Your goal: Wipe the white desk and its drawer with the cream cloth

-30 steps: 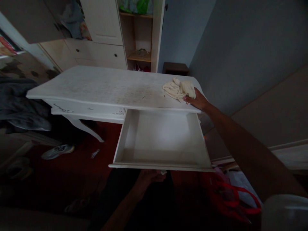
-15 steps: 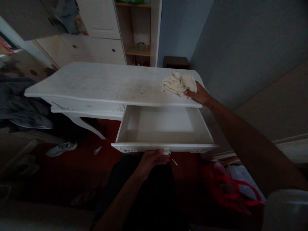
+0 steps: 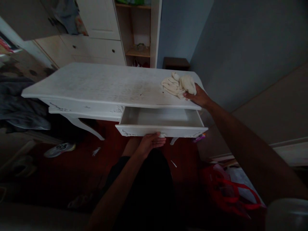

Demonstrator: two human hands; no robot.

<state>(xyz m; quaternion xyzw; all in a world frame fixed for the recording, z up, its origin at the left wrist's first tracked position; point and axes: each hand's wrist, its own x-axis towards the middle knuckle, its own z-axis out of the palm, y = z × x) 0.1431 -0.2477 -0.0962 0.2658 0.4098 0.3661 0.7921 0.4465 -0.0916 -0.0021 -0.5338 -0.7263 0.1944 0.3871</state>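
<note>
A white table point(image 3: 101, 85) stands before me with its drawer point(image 3: 161, 130) partly pulled out and nothing visible inside. My left hand point(image 3: 150, 143) is closed on the small knob point(image 3: 162, 135) at the middle of the drawer front. My right hand point(image 3: 198, 96) rests at the table's right corner, fingers closed on a crumpled cream cloth point(image 3: 179, 84) that lies on the tabletop.
A white cupboard with open shelves point(image 3: 141, 32) stands behind the table. Grey clothes point(image 3: 21, 102) are heaped at the left. A sneaker point(image 3: 59, 149) lies on the red floor. A red-handled bag point(image 3: 231, 192) sits at the lower right, beside the grey wall point(image 3: 240, 48).
The drawer has slid from far out to mostly in, with my left hand on its knob moving toward the table. My right hand and the cloth have stayed put.
</note>
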